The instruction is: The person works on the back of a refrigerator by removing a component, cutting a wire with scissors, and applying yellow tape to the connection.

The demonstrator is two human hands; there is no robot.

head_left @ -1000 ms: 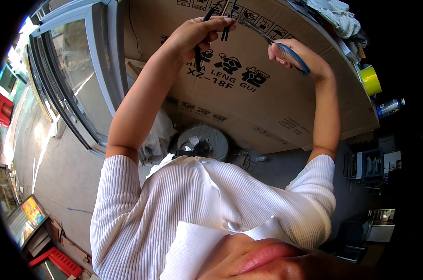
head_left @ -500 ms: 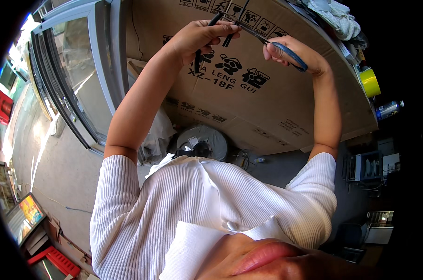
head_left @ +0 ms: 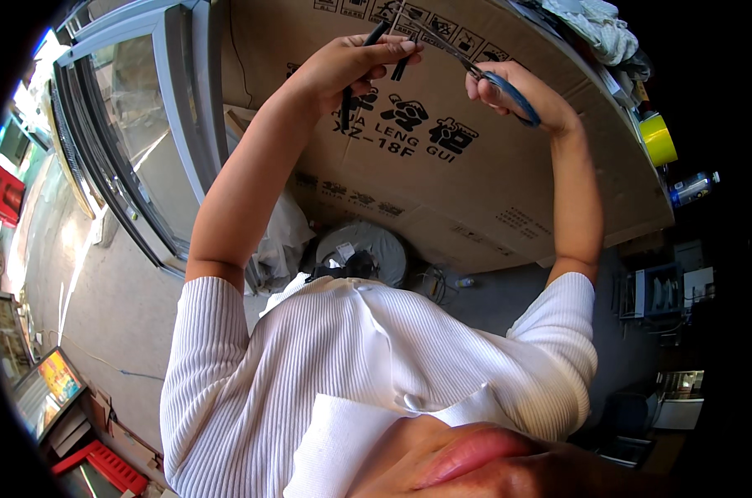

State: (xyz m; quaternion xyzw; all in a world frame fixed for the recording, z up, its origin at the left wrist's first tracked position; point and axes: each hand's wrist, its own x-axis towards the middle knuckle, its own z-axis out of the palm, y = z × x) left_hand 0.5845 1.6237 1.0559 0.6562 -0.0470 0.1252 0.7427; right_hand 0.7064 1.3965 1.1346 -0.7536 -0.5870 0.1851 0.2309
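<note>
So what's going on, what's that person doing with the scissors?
The person's right hand holds blue-handled scissors, with the blades pointing toward the left hand. The left hand grips some thin black strips; whether the blades touch them is too small to tell. Both hands are up in front of a big brown cardboard surface. A yellow roll and a bottle are off at the right.

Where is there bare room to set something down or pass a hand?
Set down: the floor between the glass door, left sleeve and thin cable. To pass: the gap between the forearms, below the scissors, before the cardboard. Crowded: around the black strips in the left hand, and by the cardboard's right edge, with cloth, yellow roll and bottle.
</note>
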